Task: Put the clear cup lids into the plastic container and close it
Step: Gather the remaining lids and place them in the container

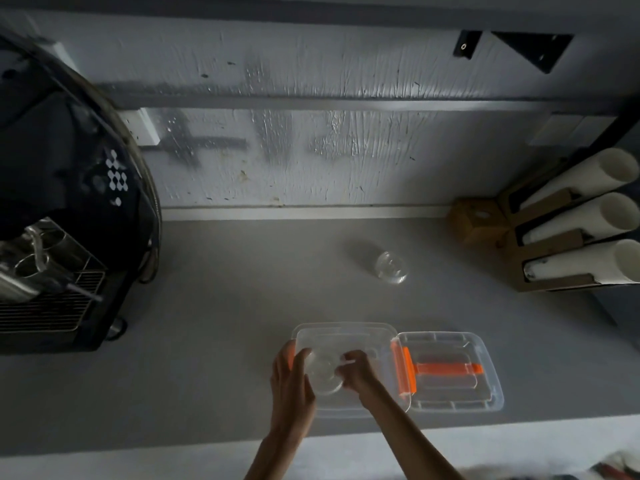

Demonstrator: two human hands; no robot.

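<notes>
A clear plastic container stands open on the grey counter near its front edge. Its clear cover with an orange handle and orange hinge clips lies flipped open to the right. Both hands hold a stack of clear cup lids inside the container: my left hand grips its left side, and my right hand pinches its right edge. A second stack of clear cup lids rests farther back on the counter, apart from both hands.
A dark coffee machine with a drip grate and metal jugs fills the left side. A cardboard rack with three stacks of white cups stands at the back right, beside a small brown box. A grey wall rises behind.
</notes>
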